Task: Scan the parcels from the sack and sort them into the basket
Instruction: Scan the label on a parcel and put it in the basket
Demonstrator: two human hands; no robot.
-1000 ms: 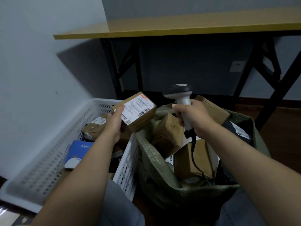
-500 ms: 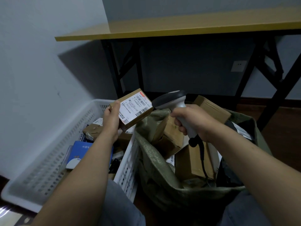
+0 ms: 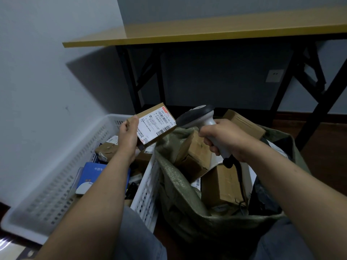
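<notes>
Before a yellow table (image 3: 206,32), basket (image 3: 56,166) and sack (image 3: 180,188) stood touching. Fingers of the left hand (image 3: 128,135) gripped a labelled parcel (image 3: 155,124); those of the right hand (image 3: 225,139) clasped a scanner (image 3: 197,115).

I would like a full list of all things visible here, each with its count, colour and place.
box: one, brown with white label, held up near the basket's far end
scanner: one, grey with dark head, pointed toward the box
basket: one, white, on the left
packet: one, blue, inside the basket
sack: one, green, right of the basket
cartons: at least three, brown, inside the sack
table: one, yellow top, black legs, behind
socket: one, white, on the wall under the table
left hand: holds the box
right hand: grips the scanner
</notes>
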